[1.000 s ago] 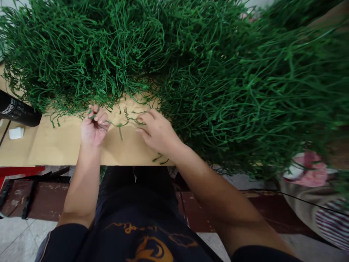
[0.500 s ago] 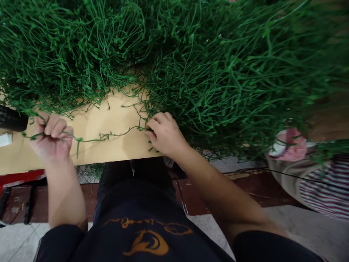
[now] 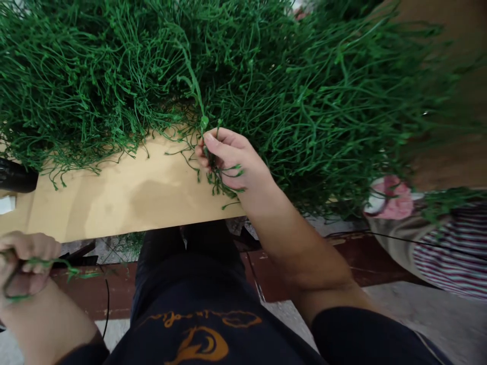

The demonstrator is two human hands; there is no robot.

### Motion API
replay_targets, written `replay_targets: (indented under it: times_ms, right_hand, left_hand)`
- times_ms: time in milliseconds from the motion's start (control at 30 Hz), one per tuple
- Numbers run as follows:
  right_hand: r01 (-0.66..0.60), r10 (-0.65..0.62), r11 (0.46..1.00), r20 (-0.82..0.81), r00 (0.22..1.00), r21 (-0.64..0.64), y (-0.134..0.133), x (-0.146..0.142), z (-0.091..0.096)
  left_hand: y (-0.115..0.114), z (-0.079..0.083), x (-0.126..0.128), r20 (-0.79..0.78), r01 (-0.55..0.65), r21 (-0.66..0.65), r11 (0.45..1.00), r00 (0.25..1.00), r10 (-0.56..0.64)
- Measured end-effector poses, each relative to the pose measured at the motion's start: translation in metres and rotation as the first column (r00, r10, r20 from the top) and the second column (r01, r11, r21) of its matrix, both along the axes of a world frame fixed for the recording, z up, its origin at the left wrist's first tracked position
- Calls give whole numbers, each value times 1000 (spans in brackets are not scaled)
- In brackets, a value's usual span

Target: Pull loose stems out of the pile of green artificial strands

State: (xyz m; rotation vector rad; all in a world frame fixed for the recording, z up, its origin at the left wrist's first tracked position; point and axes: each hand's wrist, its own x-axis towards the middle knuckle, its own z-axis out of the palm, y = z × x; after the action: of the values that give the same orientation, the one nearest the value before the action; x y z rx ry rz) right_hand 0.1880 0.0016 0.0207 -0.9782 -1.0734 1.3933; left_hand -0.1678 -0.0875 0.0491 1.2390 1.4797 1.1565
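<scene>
Closed around a thin green plastic stem, my left hand (image 3: 28, 261) is at the lower left, past the table's front edge. The loose end of that stem (image 3: 72, 271) sticks out to the right of my fist. Above the table's front part, my right hand (image 3: 232, 159) pinches green plastic stems (image 3: 204, 121) between thumb and fingers. One long stem rises from the pinch, and small branched ends hang below the palm. Right behind this hand lies a big tangled heap of green plastic stems (image 3: 304, 101).
The light wooden table top (image 3: 125, 197) shows in front of the heap. A black object (image 3: 17, 175) and a white piece (image 3: 6, 204) lie at its left. To the right are a pink and white cloth (image 3: 395, 197) and a striped garment (image 3: 452, 248).
My left hand has moved down and left, off the table. The strand stretched between my hands is no longer there. My right hand has lifted and turned, with a long stem now upright in it.
</scene>
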Motion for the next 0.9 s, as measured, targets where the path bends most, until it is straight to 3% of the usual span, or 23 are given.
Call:
replay_targets:
  times_ms: [100, 167, 267, 367, 467, 533, 600, 700, 800, 833, 900]
  right_hand:
    - [-30, 20, 997, -129, 991, -78, 6, -2, 8]
    - [-43, 24, 993, -174, 984, -108, 9, -1, 14]
    - [-39, 17, 991, -166, 986, -128, 11, 2, 21]
    - [-10, -16, 990, -186, 982, -138, 12, 4, 20]
    - [-6, -20, 994, -231, 973, -111, 14, 4, 13]
    - [-19, -1, 997, -254, 967, -75, 16, 4, 9]
    - [-27, 8, 998, -300, 954, -58, 18, 2, 6]
    - [-4, -18, 998, -344, 939, -64, 20, -3, 4]
    - [15, -23, 999, -294, 956, -32, 23, -11, 1]
    - [13, -15, 1000, -263, 965, -9, 24, -15, 0]
    - [-5, 12, 999, -183, 983, 38, 26, -23, -1]
  left_hand:
    - [-13, -2, 5, -238, 141, -230, 963, 951, -196]
    - [-15, -11, 8, -353, 235, -454, 859, 838, -416]
    - [-11, -38, 9, -458, 273, -610, 744, 645, -612]
    - [-6, -71, 2, -514, 210, -682, 701, 544, -663]
    - [-4, -97, -16, -537, 133, -710, 692, 534, -653]
    - [-7, -103, -31, -580, 61, -702, 709, 529, -620]
    - [-12, -96, -42, -624, -12, -682, 731, 531, -574]
    - [-17, -61, -37, -610, -5, -632, 775, 619, -494]
    - [-6, -15, 9, -513, 248, -459, 853, 710, -482]
    - [3, -5, 32, -461, 330, -412, 849, 728, -507]
    - [30, 1, 83, -360, 366, -200, 909, 836, -415]
